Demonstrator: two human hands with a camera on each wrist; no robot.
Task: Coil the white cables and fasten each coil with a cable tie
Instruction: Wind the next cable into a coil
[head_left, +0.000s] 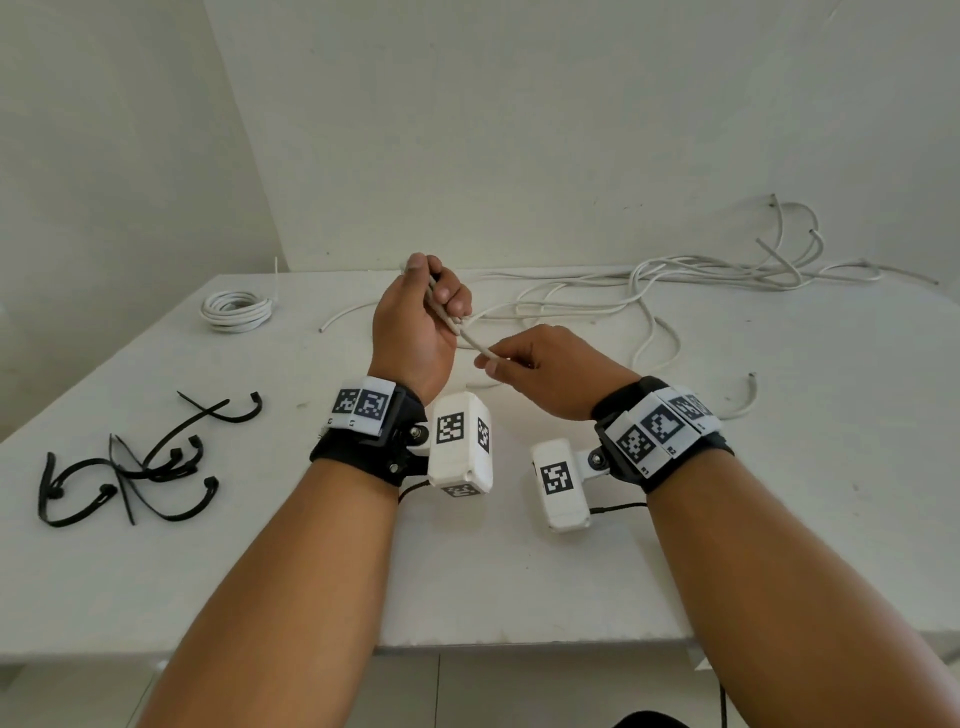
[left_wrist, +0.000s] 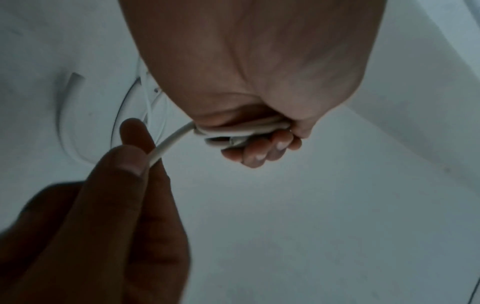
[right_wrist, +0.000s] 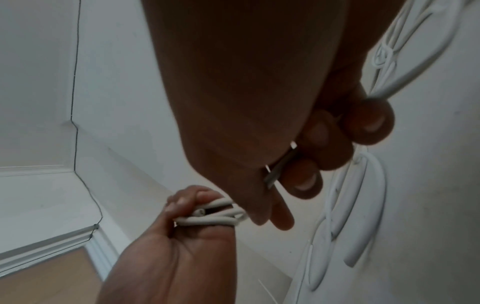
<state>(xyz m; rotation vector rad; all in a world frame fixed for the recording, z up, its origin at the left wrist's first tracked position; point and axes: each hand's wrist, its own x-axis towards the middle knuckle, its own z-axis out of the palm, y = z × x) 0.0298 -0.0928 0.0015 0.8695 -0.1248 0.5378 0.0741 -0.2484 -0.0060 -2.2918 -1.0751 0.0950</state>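
My left hand (head_left: 423, 312) is raised above the table and grips a few short loops of white cable (head_left: 445, 319) in its curled fingers (left_wrist: 259, 152). A short span of that cable (left_wrist: 171, 142) runs to my right hand (head_left: 524, 358), which pinches it between thumb and fingers just right of the left hand. In the right wrist view the cable (right_wrist: 278, 166) passes through the right hand's curled fingers, and the left hand (right_wrist: 192, 207) holds the bundled loops (right_wrist: 213, 216). The rest of the cable trails back over the table.
A finished coil (head_left: 236, 309) lies at the table's far left. Several black cable ties (head_left: 135, 467) are scattered at the near left. A tangle of loose white cables (head_left: 727, 270) sprawls along the far right by the wall. The table's front edge (head_left: 519, 642) is near me.
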